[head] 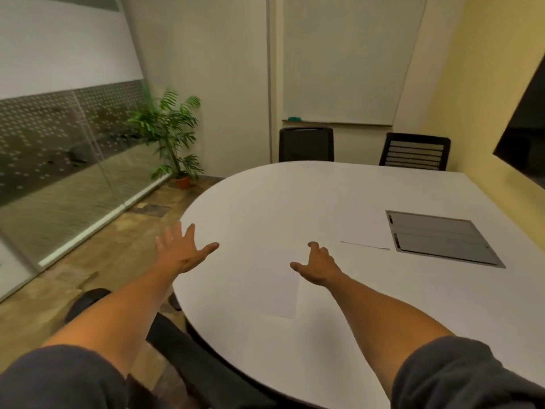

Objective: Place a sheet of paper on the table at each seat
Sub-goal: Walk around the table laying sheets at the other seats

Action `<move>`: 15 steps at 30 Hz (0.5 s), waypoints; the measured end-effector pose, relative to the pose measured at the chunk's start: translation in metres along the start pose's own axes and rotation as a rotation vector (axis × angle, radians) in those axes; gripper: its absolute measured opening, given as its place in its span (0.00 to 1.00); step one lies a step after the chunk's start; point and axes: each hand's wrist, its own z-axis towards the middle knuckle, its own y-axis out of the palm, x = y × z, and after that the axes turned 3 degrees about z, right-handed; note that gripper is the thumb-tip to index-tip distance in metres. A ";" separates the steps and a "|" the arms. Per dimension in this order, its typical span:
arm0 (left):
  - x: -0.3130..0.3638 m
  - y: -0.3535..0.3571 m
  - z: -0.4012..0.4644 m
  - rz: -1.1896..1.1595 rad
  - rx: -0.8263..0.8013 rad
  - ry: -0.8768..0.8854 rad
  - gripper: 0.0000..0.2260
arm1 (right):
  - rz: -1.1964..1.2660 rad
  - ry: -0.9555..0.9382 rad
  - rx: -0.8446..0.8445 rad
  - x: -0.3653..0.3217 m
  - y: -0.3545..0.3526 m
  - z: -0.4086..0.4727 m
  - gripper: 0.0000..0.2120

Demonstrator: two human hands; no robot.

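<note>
1. Left hand [180, 249] spread wide, empty, over the table [295, 196] edge.
2. Right hand [317, 265] loosely uncurled, grasping nothing, just beside the near sheet [269, 290], which lies flat by the table's near edge.
3. Second sheet [364, 228] lies flat beside the grey cable hatch [442, 237].

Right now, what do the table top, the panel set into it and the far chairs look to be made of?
Table: probably laminate, smooth, matte white, with no visible grain. Panel: likely brushed metal or grey plastic, flush, with two lids and slots. Right chair: mesh back in a black frame, light showing through. Left chair: dark solid back, fabric or plastic; I cannot tell.
</note>
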 end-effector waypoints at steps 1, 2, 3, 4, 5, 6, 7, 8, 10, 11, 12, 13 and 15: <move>-0.009 -0.012 -0.006 0.011 0.021 0.000 0.45 | 0.001 -0.030 0.001 -0.015 0.000 -0.004 0.42; -0.018 -0.024 -0.010 0.015 0.038 -0.004 0.45 | 0.005 -0.060 0.003 -0.029 0.001 -0.007 0.42; -0.030 -0.037 -0.014 0.014 0.047 -0.014 0.45 | 0.010 -0.086 0.004 -0.045 0.003 -0.009 0.41; -0.040 -0.048 -0.017 0.013 0.050 -0.024 0.45 | 0.015 -0.109 0.004 -0.058 0.004 -0.010 0.41; -0.054 -0.060 -0.020 0.012 0.059 -0.038 0.46 | 0.019 -0.132 0.002 -0.074 0.007 -0.011 0.41; -0.068 -0.070 -0.021 0.009 0.072 -0.053 0.46 | 0.017 -0.148 0.000 -0.089 0.012 -0.012 0.40; -0.082 -0.078 -0.022 -0.002 0.091 -0.069 0.46 | 0.007 -0.161 -0.001 -0.104 0.017 -0.011 0.40; -0.098 -0.084 -0.022 -0.016 0.109 -0.085 0.46 | -0.006 -0.174 0.000 -0.120 0.025 -0.010 0.39; -0.127 -0.092 -0.021 -0.041 0.129 -0.108 0.46 | -0.039 -0.204 -0.001 -0.155 0.041 -0.010 0.38; -0.145 -0.096 -0.021 -0.047 0.132 -0.115 0.46 | -0.049 -0.227 -0.001 -0.175 0.053 -0.009 0.38; -0.164 -0.099 -0.020 -0.033 0.139 -0.118 0.46 | -0.061 -0.250 0.003 -0.198 0.066 -0.008 0.37; -0.184 -0.103 -0.018 -0.007 0.143 -0.119 0.45 | -0.071 -0.275 0.006 -0.223 0.081 -0.008 0.37; -0.225 -0.110 -0.014 0.026 0.153 -0.117 0.45 | -0.092 -0.321 -0.004 -0.270 0.111 -0.010 0.36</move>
